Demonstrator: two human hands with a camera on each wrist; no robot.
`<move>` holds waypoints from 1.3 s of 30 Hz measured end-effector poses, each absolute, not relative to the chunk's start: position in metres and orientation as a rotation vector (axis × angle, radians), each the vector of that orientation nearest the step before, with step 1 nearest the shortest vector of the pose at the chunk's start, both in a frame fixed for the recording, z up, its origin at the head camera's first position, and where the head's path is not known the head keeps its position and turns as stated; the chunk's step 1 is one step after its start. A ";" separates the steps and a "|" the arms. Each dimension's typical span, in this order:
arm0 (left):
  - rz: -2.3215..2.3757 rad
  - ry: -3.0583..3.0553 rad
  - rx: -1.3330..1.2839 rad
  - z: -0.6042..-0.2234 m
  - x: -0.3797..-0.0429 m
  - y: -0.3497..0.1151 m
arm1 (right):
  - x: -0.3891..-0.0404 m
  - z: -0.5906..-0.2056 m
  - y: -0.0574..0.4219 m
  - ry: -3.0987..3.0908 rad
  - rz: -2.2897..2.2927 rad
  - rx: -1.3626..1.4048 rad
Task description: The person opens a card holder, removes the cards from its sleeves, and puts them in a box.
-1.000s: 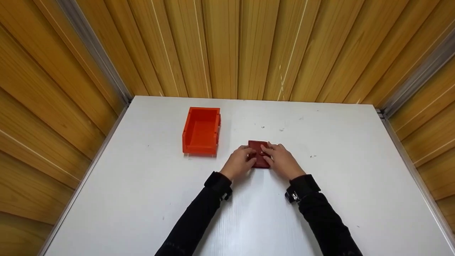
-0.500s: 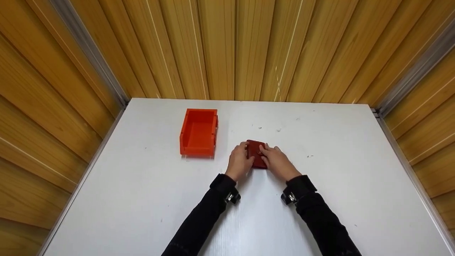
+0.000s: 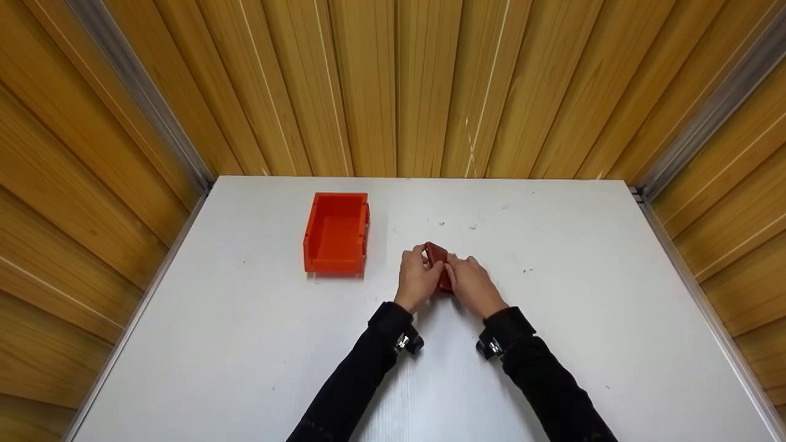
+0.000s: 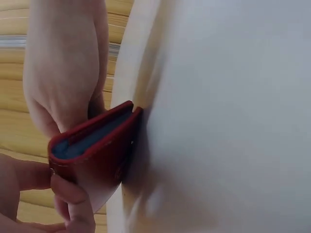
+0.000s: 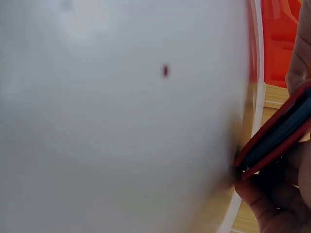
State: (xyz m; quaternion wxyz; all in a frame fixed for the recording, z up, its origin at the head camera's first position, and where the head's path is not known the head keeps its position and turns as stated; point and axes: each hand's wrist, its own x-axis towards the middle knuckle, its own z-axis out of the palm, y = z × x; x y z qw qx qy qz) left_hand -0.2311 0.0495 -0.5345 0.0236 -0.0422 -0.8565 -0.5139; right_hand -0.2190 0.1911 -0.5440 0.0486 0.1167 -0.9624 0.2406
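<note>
A small dark red wallet stands tilted on its edge on the white table, between the two hands. My left hand pinches its left side with thumb and fingers. From the right, my right hand grips the other side, its thumb close to the left one. In the left wrist view the folded wallet shows a bluish inside between its red covers. The right wrist view catches the wallet at its right border, its lower edge at the table, with right fingers beneath it.
An orange-red open bin stands on the white table, left of the hands and farther back. Wood-patterned walls with metal corner strips enclose the table at the back and both sides.
The wallet lay flat under both hands and is now tipped up onto its edge. The left hand has moved in closer, and the hands have drawn together. The head view has shifted slightly.
</note>
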 end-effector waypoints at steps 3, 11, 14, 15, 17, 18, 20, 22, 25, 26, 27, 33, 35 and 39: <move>-1.513 -2.679 -0.220 -0.535 -0.228 0.052 | -0.219 -0.543 0.189 -2.901 0.712 0.351; -1.324 -2.708 -0.409 -0.537 -0.226 0.054 | -0.215 -0.545 0.177 -2.768 0.532 0.316; -1.256 -2.702 -0.436 -0.539 -0.228 0.053 | -0.215 -0.547 0.172 -2.688 0.461 0.312; -1.246 -2.700 -0.438 -0.539 -0.228 0.053 | -0.215 -0.548 0.171 -2.664 0.430 0.315; -1.239 -2.685 -0.446 -0.540 -0.229 0.052 | -0.216 -0.549 0.170 -2.636 0.380 0.311; -1.245 -2.680 -0.447 -0.540 -0.230 0.052 | -0.217 -0.550 0.169 -2.625 0.357 0.310; -1.263 -2.669 -0.448 -0.540 -0.230 0.051 | -0.217 -0.550 0.169 -2.623 0.315 0.301; -1.263 -2.672 -0.453 -0.540 -0.231 0.050 | -0.217 -0.550 0.170 -2.632 0.278 0.298; -1.259 -2.681 -0.453 -0.539 -0.232 0.050 | -0.217 -0.550 0.171 -2.650 0.253 0.296; -1.255 -2.686 -0.454 -0.539 -0.232 0.050 | -0.217 -0.549 0.171 -2.655 0.248 0.300; -1.251 -2.688 -0.455 -0.539 -0.232 0.050 | -0.217 -0.549 0.171 -2.658 0.247 0.303; -1.259 -2.684 -0.449 -0.538 -0.232 0.050 | -0.219 -0.546 0.174 -2.685 0.300 0.299; -1.255 -2.680 -0.452 -0.539 -0.232 0.050 | -0.219 -0.545 0.175 -2.696 0.317 0.298; -1.252 -2.674 -0.460 -0.539 -0.232 0.049 | -0.220 -0.544 0.175 -2.709 0.315 0.302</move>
